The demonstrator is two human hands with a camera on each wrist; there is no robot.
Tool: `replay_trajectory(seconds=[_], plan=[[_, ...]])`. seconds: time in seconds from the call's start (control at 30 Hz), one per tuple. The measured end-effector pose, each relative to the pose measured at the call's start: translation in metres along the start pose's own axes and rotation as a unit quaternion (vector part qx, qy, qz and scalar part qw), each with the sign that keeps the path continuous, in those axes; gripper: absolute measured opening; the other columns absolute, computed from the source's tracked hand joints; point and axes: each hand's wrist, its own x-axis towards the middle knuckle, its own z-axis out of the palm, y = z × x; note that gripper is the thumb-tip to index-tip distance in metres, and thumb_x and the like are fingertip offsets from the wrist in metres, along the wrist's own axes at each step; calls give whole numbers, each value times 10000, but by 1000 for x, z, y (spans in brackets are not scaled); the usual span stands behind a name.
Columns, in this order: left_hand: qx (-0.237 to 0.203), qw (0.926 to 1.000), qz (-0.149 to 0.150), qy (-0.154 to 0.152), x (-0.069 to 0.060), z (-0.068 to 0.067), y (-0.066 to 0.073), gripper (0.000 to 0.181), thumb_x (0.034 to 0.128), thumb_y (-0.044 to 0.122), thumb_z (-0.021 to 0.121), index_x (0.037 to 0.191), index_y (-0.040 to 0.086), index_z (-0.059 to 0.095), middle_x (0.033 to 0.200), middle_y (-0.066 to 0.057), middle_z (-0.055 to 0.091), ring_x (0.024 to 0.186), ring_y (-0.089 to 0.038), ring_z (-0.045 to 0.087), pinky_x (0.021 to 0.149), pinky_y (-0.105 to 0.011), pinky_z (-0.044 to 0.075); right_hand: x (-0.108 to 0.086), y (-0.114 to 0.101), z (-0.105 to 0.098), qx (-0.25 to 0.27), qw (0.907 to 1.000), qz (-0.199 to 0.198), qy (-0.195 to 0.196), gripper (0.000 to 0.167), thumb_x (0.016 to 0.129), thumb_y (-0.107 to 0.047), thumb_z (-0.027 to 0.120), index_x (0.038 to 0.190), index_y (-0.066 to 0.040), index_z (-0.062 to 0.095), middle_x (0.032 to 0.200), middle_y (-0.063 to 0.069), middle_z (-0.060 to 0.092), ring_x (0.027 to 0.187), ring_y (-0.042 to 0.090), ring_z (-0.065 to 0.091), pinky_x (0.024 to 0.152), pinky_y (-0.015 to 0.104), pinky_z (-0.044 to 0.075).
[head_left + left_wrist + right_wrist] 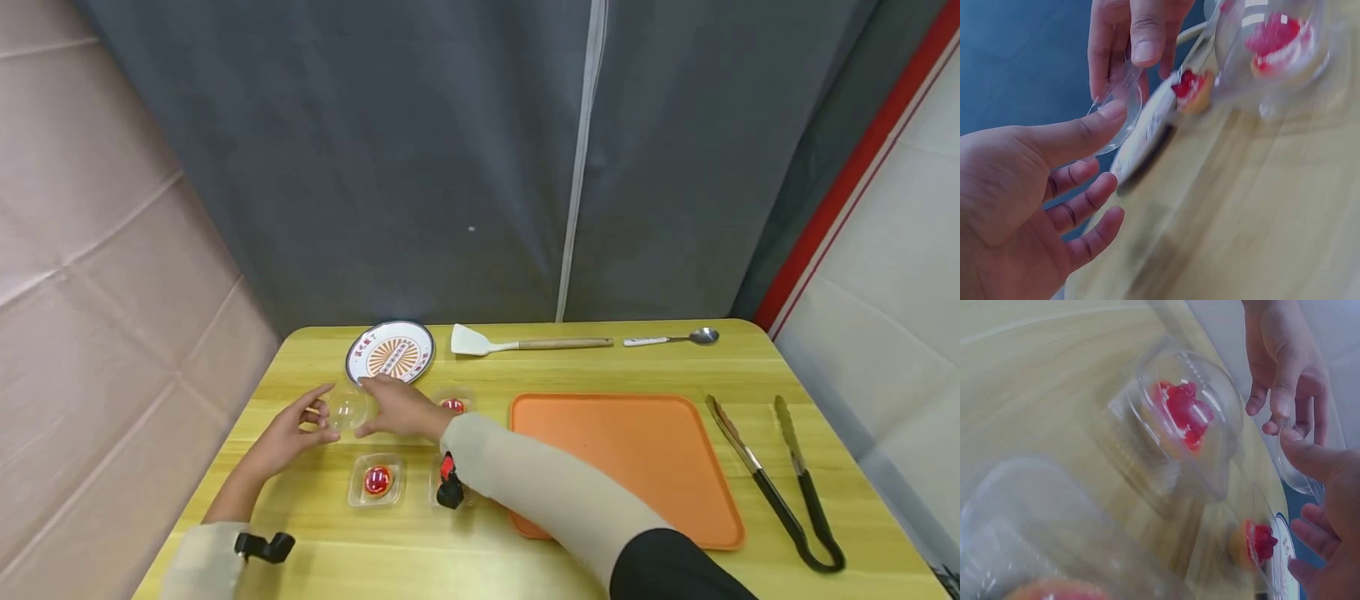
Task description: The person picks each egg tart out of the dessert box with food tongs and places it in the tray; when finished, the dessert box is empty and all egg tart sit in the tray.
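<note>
Both hands hold a clear plastic container (348, 408) between them, just in front of the plate; no tart shows inside it. My left hand (288, 433) pinches its left side, with the thumb (1100, 119) on the clear wall and the lower fingers loosely bent. From the other side my right hand (401, 408) grips it by thumb and fingers. Nearer me, a red-topped tart (378, 480) sits in a clear domed box (358, 493). Another boxed tart (453, 406) lies beside the right wrist. A third box (435, 487) is partly hidden under the right forearm.
A patterned white plate (393, 350) lies behind the hands. Along the back edge are a white spatula (472, 342) with a wooden handle and a spoon (703, 336). To the right lie an orange tray (637, 467), partly under the right arm, and black-handled tongs (787, 517).
</note>
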Motion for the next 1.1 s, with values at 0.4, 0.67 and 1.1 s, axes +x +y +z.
replay_trajectory(seconds=[0.4,0.67,1.1], plan=[[-10,9994,-214,-263,4,-7,-32,822,882,56,809,1548,-87,349,1213,-222,542,956,-203,553,691,-216,523,14,-8,21,-1213,9906,626,-48,975,792,-697,765,1593,-273,409,1591,-58,439,1500,163,347,1260,571,216],[-108,9991,-315,-280,5,-6,-40,835,875,50,813,1556,-72,346,1221,-222,521,918,-186,508,664,-210,493,12,-9,23,-1170,9898,814,-70,940,799,-681,771,1581,-291,428,1609,-40,413,1533,180,293,1254,610,188],[70,9992,-313,-250,5,-3,-42,849,871,66,821,1549,-95,335,1211,-216,524,921,-202,493,695,-205,472,12,-7,26,-1345,9875,815,-76,927,804,-676,770,1575,-281,439,1608,-69,426,1513,153,343,1248,630,185]])
